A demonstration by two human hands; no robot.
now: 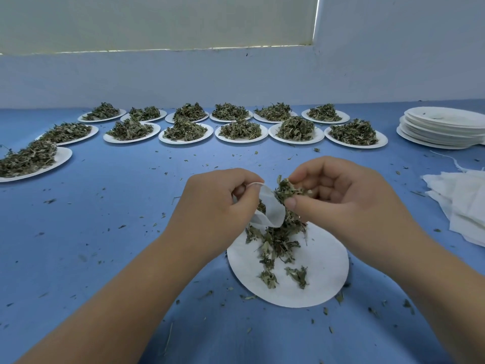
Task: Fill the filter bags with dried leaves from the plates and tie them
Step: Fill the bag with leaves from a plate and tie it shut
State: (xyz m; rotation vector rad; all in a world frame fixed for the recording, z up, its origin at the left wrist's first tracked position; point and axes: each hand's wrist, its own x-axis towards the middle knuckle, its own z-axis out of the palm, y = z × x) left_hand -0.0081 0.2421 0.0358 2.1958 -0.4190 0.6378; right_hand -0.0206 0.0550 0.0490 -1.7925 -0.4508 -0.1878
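White paper, the near plate (315, 282) lies on a blue table (105, 232) with loose dried leaves (275, 243) on it. Just above it the left hand (217, 203) pinches one filter bag (273, 211) by its mouth, while the right hand (341, 195) curls its fingers round a clump of leaves (286, 190) at that opening. Beyond the near plate stand thirteen heaped plates (241, 139). To its right are one stack of empty plates (441, 127) and one pile of spare bags (462, 200).
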